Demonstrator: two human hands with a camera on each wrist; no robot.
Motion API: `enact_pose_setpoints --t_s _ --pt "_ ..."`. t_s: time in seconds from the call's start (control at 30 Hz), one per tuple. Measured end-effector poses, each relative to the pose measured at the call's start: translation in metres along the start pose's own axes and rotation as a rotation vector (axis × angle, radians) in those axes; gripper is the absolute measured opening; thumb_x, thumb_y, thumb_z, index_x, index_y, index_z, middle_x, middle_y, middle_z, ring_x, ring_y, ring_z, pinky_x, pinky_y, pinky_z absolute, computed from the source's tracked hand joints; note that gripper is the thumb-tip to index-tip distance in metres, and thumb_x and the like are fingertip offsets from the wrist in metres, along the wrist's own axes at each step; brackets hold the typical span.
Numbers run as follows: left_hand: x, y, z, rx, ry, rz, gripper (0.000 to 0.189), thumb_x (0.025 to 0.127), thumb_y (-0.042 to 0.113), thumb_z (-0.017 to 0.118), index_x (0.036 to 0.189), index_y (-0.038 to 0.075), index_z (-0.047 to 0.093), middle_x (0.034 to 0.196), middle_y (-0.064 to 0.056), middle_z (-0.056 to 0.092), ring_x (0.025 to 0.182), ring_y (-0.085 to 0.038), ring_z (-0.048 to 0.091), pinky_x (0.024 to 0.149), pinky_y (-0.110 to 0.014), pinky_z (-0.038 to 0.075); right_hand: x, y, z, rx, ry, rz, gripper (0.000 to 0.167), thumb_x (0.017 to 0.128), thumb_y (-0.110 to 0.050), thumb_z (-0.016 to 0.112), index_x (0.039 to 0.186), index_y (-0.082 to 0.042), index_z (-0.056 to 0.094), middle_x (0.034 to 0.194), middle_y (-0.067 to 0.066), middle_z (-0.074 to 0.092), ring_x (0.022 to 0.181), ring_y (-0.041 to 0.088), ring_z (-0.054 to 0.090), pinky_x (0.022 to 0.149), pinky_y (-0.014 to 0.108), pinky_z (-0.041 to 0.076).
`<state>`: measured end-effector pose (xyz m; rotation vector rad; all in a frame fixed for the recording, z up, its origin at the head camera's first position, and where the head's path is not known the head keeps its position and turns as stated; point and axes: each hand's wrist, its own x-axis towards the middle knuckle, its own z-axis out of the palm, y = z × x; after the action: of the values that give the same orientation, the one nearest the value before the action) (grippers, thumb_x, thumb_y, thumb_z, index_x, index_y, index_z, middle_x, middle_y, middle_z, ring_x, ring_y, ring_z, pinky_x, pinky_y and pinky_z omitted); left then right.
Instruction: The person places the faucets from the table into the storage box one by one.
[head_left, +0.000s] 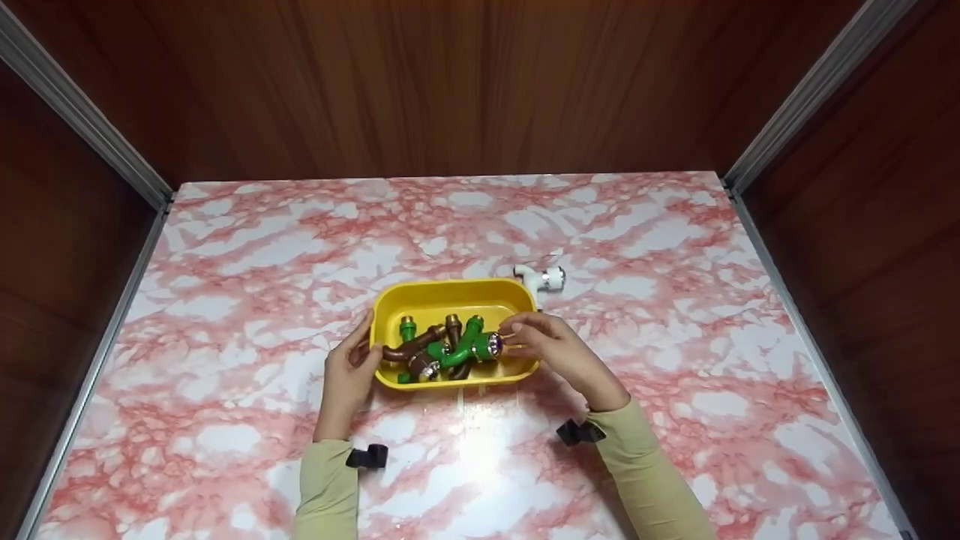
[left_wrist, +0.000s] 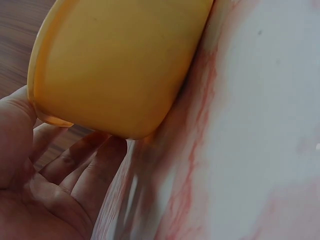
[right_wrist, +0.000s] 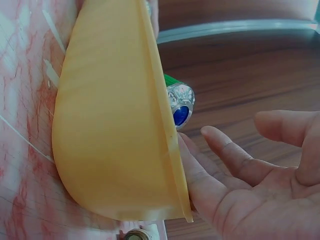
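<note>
A yellow plastic tub (head_left: 457, 291) stands on the table, holding several green and brown taps with brass threaded ends. My left hand (head_left: 349, 370) grips the tub's left end, thumb at the rim and fingers against the outer wall. On top of the pile lies a green tap (head_left: 466, 349); its chrome knob with a blue centre shows over the rim in the right wrist view. Beside that knob is my right hand (head_left: 556, 346), fingers extended over the right rim and nothing held. A brown tap (head_left: 411, 351) leans toward the left rim.
A white tap (head_left: 534, 280) lies on the table just behind the tub's back right corner. The red and white marbled table (head_left: 645, 247) is bounded by dark wood panels (head_left: 465, 90) at the back and both sides, with metal strips along the corners.
</note>
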<state>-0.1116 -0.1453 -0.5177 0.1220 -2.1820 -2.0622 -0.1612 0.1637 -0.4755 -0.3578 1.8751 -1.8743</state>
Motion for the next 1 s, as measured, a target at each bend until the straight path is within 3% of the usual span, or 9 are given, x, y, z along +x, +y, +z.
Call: enact_pose_setpoints --t_s 0.33,0.67,1.0 --pt "0.000 0.000 0.000 -0.005 0.002 -0.025 0.053 0.090 -0.007 0.054 0.141 0.005 0.045 0.146 -0.014 0.040 0.119 -0.035 0.052 0.094 -0.023 0.046 -0.006 -0.005 -0.004 0.069 0.007 0.029 0.052 0.103 -0.032 0.039 0.123 0.015 0.051 0.126 0.031 0.051 0.117 0.044 0.050 0.101 0.049 0.042" --pt "0.000 0.000 -0.001 0.017 0.000 0.010 0.052 0.090 -0.006 0.054 0.140 0.002 0.045 0.144 -0.014 0.044 0.117 -0.035 0.054 0.096 -0.027 0.047 -0.017 -0.019 -0.008 0.085 0.033 0.028 0.048 0.107 -0.020 0.024 0.125 0.017 0.049 0.126 0.026 0.054 0.118 0.048 0.047 0.102 0.054 0.040" --pt "-0.001 0.000 0.000 0.015 -0.006 0.008 0.052 0.091 -0.006 0.054 0.141 0.004 0.045 0.148 -0.013 0.038 0.119 -0.034 0.052 0.093 -0.022 0.047 -0.018 -0.007 -0.021 0.109 0.036 -0.002 0.052 0.105 -0.030 0.033 0.127 0.015 0.047 0.125 0.026 0.054 0.118 0.052 0.044 0.100 0.051 0.042"
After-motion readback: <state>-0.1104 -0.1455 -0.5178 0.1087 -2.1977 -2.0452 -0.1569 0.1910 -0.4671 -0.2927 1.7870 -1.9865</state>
